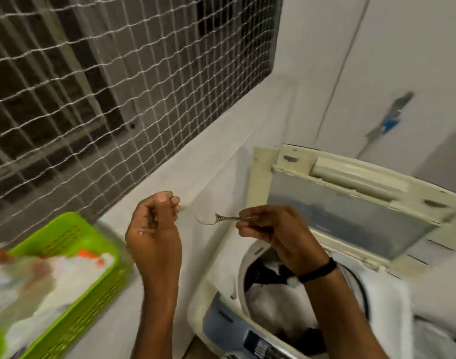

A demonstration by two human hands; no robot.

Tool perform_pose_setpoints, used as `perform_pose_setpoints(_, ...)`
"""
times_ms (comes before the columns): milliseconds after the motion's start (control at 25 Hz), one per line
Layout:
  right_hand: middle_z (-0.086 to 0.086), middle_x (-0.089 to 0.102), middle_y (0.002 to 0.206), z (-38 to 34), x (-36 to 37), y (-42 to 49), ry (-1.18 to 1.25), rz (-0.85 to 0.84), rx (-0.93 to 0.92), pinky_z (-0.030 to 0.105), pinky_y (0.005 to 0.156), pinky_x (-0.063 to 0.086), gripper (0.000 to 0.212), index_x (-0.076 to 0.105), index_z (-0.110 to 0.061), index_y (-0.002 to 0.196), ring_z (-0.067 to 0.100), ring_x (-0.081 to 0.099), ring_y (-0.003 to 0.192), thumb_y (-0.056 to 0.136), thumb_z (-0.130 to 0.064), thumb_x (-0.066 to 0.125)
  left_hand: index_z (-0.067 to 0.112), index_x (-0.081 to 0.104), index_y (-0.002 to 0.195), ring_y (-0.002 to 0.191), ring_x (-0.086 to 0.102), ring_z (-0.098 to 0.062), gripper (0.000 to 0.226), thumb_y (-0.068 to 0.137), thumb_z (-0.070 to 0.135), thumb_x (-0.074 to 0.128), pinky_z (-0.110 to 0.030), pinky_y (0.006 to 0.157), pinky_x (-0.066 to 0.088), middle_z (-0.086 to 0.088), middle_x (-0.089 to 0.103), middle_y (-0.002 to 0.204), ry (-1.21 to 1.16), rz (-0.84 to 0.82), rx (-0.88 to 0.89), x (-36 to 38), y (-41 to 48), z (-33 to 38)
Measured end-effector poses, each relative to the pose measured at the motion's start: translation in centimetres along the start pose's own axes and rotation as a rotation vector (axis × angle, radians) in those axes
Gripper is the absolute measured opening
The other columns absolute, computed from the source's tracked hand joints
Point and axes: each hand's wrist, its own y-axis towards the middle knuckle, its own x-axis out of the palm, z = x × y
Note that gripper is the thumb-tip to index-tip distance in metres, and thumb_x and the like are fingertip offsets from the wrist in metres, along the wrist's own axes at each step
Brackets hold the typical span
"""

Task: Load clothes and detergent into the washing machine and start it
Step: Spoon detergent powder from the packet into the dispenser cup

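A white painted ledge [185, 172] ran beneath the netted window on my left, meeting the cream top-loading washing machine [216, 281] at its right. Directly on it sat a lime-green slotted plastic basket [92, 294] holding blurred white-and-orange packets [40, 281].

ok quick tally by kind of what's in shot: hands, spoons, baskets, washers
hands: 2, left hand and right hand
spoon: 1, pinched in the right hand
basket: 1, green
washer: 1, lid up
total: 5
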Motion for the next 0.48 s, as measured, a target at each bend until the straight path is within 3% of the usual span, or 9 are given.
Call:
perform_pose_setpoints(120,0.029,0.071,0.086,0.8,-5.7,-0.4,0.072,0.138,0.005,0.030,0.074,0.062,0.027,0.070,0.011,0.092,0.034,0.072,0.082,0.090,0.015,0.043,0.009,0.071,0.101,0.085,0.072,-0.016,0.030,0.094,0.034,0.056,-0.033,0.083,0.058,-0.003,0.075,0.091,0.041,-0.202,-0.072,4.2,-1.6,-2.8)
perform_pose_setpoints(280,0.028,0.071,0.094,3.1,-12.9,-0.9,0.210,0.340,0.009,0.030,0.075,0.062,0.025,0.068,0.013,0.097,0.035,0.072,0.089,0.091,0.016,0.044,0.023,0.072,0.088,0.085,0.072,-0.019,0.021,0.098,0.033,0.056,-0.037,0.082,0.057,-0.002,0.076,0.086,0.129,-0.435,-0.229,9.5,-4.1,-7.2)
perform_pose_setpoints(400,0.025,0.070,0.096,5.5,-17.5,-0.6,0.288,0.511,0.011,0.032,0.078,0.061,0.026,0.067,0.012,0.095,0.035,0.070,0.094,0.092,0.018,0.041,0.020,0.074,0.080,0.079,0.072,-0.023,0.023,0.088,0.035,0.058,-0.038,0.077,0.058,-0.005,0.076,0.079,0.161,-0.569,-0.438,13.2,-6.0,-11.4)
perform_pose_setpoints(480,0.023,0.070,0.098,7.5,-20.2,0.0,0.341,0.610,0.010,0.031,0.079,0.060,0.027,0.067,0.011,0.095,0.033,0.069,0.094,0.092,0.018,0.041,0.014,0.074,0.082,0.079,0.070,-0.026,0.019,0.088,0.025,0.060,-0.035,0.075,0.057,-0.013,0.076,0.085,0.172,-0.614,-0.642,15.5,-7.4,-14.5)
